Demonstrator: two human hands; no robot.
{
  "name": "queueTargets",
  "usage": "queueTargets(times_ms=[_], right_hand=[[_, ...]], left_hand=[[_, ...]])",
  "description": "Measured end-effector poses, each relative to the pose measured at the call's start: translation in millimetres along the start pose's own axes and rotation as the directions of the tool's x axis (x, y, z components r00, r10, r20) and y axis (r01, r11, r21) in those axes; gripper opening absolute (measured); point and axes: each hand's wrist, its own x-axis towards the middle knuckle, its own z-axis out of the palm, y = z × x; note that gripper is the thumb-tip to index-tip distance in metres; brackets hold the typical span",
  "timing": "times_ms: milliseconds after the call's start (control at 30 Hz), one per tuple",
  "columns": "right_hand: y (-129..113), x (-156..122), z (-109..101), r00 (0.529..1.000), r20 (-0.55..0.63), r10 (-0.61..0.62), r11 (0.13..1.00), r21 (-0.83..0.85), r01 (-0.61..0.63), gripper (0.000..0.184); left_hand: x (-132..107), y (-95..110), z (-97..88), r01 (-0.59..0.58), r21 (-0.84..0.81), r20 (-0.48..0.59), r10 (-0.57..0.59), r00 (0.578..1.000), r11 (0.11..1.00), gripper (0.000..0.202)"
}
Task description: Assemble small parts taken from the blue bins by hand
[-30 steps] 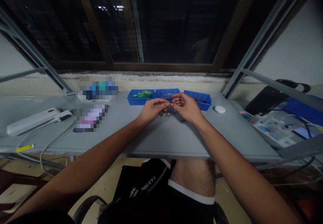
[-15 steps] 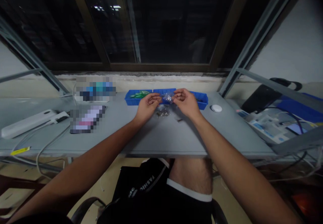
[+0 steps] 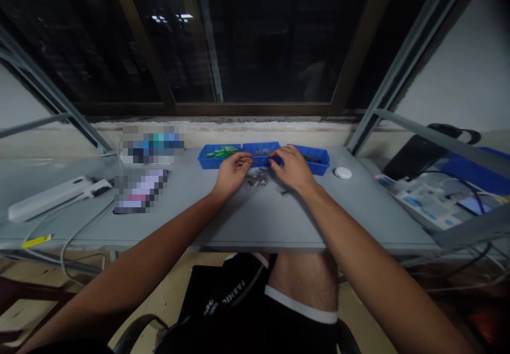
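My left hand (image 3: pixel 235 172) is over the table with its fingers curled and thumb pressed near the fingertips. Opposite it, my right hand (image 3: pixel 292 167) has its fingers bent together in a pinch. Anything in either pinch is too small or blurred to make out. Clear plastic (image 3: pixel 262 152) shows at the middle blue bin (image 3: pixel 261 161), just beyond the gap between my hands. A small pile of clear bags with metal-looking bits (image 3: pixel 258 178) lies on the table below them. Near my right wrist is one small loose piece (image 3: pixel 284 192).
The left blue bin (image 3: pixel 207 163) holds green packets; the right blue bin (image 3: pixel 322 168) holds dark small parts. A white round object (image 3: pixel 342 173) sits to the right. A phone (image 3: pixel 141 191), a white power strip (image 3: pixel 50 199) and cables lie left. Boxes (image 3: pixel 428 210) stand far right.
The clear bag stretched between my hands before no longer shows there; clear plastic is now seen at the middle bin. My hands have lowered slightly, and the camera view has shifted a little.
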Motion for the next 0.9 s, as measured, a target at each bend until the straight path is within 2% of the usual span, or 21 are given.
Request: queueTargets(times_ms=[133,233,400,567,700,800,900], right_hand=[[-9.2,-14.0,0.2,0.970,0.229,-0.077,0.996,-0.018,0.083,0.016],[-13.2,-18.8,8.4,0.957,0.277,-0.087,0.996,0.034,0.081,0.032],[-16.8,-13.2,17.7,0.976,0.214,0.026,0.992,0.117,-0.052,0.027],[-16.4,-8.1,10.7,0.969,0.135,0.208,0.938,0.254,-0.237,0.014],[-12.0,-7.9,3.6,0.968,0.069,0.239,0.937,0.245,-0.249,0.007],[-11.0,-7.4,2.5,0.965,0.018,0.263,0.927,0.274,-0.257,0.009],[-13.0,-6.2,4.9,0.956,0.059,0.286,0.849,0.446,-0.282,0.011]], left_hand=[[0.0,-0.6,0.8,-0.028,-0.013,-0.001,0.028,1.000,1.000,0.031],[0.4,-1.2,0.2,-0.035,-0.017,-0.001,0.035,0.999,0.999,0.030],[0.8,-1.1,-0.8,-0.028,-0.024,0.018,0.028,0.999,0.999,0.028],[-0.2,-1.8,-0.2,-0.037,0.030,0.031,0.036,0.999,0.999,0.029],[-2.6,-1.8,0.2,-0.059,0.135,0.071,0.050,0.996,0.989,0.031],[-3.9,-1.2,1.6,-0.042,0.059,0.118,0.035,0.992,0.997,0.039],[-4.3,-0.8,3.0,-0.006,-0.047,0.147,0.012,0.989,0.999,0.046]])
